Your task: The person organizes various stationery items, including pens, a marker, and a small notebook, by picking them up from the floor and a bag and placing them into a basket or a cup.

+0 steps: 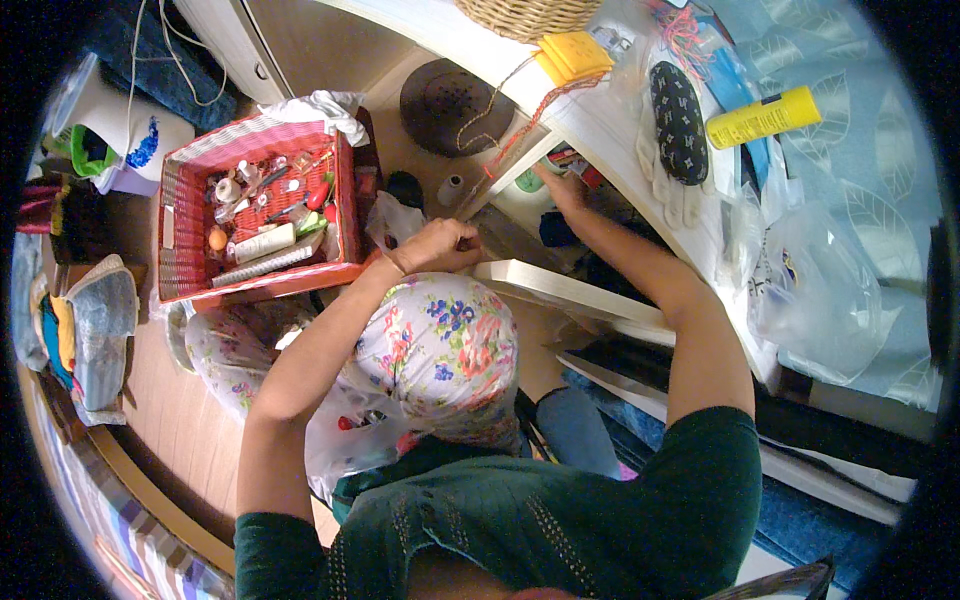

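Note:
My right hand point(564, 193) reaches into an open white drawer point(577, 292) under the tabletop. Its fingertips are partly hidden among things there, beside a round green-and-white item point(529, 180) and small colourful packets point(574, 161). A dark blue object point(556, 229) lies below the hand in the drawer. My left hand point(439, 246) hovers by the drawer's near corner, fingers curled, and I cannot tell whether anything is in them. Left of it stands a red woven basket point(255, 289) holding several small bottles, a white tube point(265, 243) and an orange ball-like item point(217, 238).
On the white tabletop point(600, 135) lie yellow folded cloth point(574, 56), a black patterned case point(679, 124), a white glove point(667, 195) and a yellow can point(765, 118). An orange cord point(536, 112) hangs over its edge. Floral fabric point(450, 330) covers my knees.

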`<state>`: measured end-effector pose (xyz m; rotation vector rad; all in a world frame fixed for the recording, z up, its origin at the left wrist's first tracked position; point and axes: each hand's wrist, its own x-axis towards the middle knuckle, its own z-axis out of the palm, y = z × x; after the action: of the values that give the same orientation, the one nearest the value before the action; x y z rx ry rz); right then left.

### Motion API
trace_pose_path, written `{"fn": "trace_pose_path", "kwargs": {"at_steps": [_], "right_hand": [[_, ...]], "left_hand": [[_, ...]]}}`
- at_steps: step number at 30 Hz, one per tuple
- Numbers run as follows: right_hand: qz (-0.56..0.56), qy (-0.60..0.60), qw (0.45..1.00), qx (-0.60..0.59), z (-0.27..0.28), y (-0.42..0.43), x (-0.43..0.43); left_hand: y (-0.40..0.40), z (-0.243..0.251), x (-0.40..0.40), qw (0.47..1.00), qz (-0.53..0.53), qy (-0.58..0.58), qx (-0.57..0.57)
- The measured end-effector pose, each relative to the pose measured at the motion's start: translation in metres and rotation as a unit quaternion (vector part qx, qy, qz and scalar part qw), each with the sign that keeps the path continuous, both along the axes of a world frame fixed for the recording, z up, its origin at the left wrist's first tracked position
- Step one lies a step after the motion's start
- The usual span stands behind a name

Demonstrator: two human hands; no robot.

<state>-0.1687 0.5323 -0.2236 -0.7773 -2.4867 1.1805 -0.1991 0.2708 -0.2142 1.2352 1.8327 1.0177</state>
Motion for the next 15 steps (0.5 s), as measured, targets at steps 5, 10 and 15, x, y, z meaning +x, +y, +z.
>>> {"fn": "trace_pose_path", "kwargs": {"at_steps": [5,10,15], "right_hand": [[-0.02,-0.055,0.997,-0.045,-0.01,0.004,-0.001],[0.002,-0.113,0.985,-0.129,-0.045,0.024,0.017],[0.009,-0.088,0.987,-0.134,0.011,-0.005,0.021]], "left_hand": [[-0.004,0.012,-0.001,1.0,-0.002,0.024,-0.009],[-0.004,0.009,0.005,0.998,0.009,-0.018,0.064],[-0.008,0.015,0.003,0.998,0.007,-0.011,0.069]]}}
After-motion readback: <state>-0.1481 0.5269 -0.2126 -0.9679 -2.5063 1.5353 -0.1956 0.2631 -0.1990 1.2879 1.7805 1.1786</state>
